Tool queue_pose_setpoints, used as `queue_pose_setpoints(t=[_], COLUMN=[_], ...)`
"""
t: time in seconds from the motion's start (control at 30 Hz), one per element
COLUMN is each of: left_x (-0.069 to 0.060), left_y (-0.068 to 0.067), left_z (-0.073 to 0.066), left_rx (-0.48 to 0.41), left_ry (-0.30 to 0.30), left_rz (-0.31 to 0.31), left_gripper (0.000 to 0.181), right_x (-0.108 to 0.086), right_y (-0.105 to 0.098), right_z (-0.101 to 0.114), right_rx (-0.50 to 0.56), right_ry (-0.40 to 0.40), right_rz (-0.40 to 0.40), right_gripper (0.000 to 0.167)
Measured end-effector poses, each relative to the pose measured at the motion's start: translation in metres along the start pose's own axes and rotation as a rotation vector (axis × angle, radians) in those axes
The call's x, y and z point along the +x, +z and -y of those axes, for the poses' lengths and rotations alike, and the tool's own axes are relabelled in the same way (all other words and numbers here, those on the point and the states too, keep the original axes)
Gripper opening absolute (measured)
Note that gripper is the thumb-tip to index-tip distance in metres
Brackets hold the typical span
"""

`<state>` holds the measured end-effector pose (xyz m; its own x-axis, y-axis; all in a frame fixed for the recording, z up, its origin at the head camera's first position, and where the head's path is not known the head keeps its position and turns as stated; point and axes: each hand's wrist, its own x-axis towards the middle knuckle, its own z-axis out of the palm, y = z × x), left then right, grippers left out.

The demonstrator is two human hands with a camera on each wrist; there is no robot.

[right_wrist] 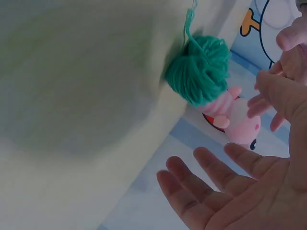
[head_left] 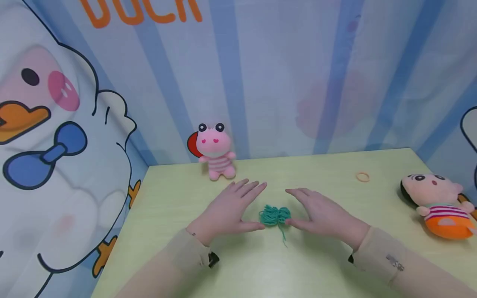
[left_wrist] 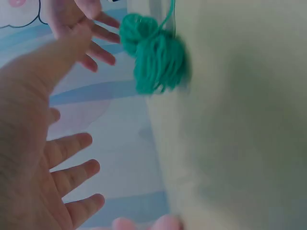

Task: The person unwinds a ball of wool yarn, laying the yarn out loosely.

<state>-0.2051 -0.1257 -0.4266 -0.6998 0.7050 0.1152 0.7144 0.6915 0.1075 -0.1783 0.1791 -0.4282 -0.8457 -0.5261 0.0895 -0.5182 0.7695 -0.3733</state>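
A small bundle of green yarn, tied at its middle like a bow, lies on the table with a loose tail toward the near edge. On its left is my left hand, fingers straight and spread, holding nothing. My right hand is on the other side, also with extended fingers; its thumb tip overlaps the bundle's right edge in the head view, and I cannot tell whether it touches. Both wrist views show the yarn bundle beyond the thumbs, with the palms bare.
Behind the hands, a pink plush toy sits near the table's back edge. A thin peach-coloured ring lies at the back right. Another plush doll in orange lies at the far right. A blue-striped cloth hangs behind the table.
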Motion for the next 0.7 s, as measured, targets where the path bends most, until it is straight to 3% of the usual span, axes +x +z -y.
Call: queue_pose_setpoints(t=[0.2, 0.37, 0.7], left_x=[0.015, 0.024, 0.028], left_y=[0.035, 0.057, 0.072], left_z=[-0.012, -0.015, -0.018], left_rx=[-0.226, -0.324, -0.488], left_ry=[-0.142, -0.175, -0.218], left_rz=[0.048, 0.051, 0.010], left_gripper=[0.096, 0.084, 0.053], right_x=[0.008, 0.011, 0.015], right_y=[0.024, 0.039, 0.049], right_z=[-0.004, -0.006, 0.002], right_rx=[0.200, 0.277, 0.325], right_ry=[0.160, 0.217, 0.239], right_rz=[0.071, 0.081, -0.017], right_gripper=[0.072, 0.057, 0.033])
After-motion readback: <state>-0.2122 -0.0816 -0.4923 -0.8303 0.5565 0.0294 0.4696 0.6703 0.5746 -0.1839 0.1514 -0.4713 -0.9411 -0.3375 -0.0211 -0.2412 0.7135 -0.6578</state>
